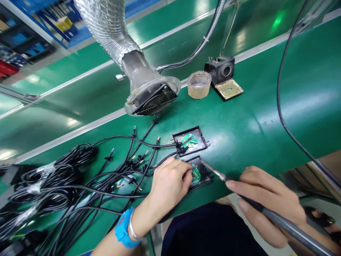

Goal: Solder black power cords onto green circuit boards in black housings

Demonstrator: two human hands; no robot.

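Observation:
My right hand grips a soldering iron by its dark handle. The iron's tip points left, over the right edge of the nearer black plastic housing. A green circuit board lies in that housing. My left hand is closed at the board's left side, fingers pinched together; what they hold is hidden behind them. Just beyond sits a second black housing with a green round board, and black cables run into its left side.
Coiled black cables with bare coloured wire ends spread over the left of the green bench. A fume extractor hood hangs above. A tape roll and an iron stand with a sponge stand at the back. A thin cable crosses the right side.

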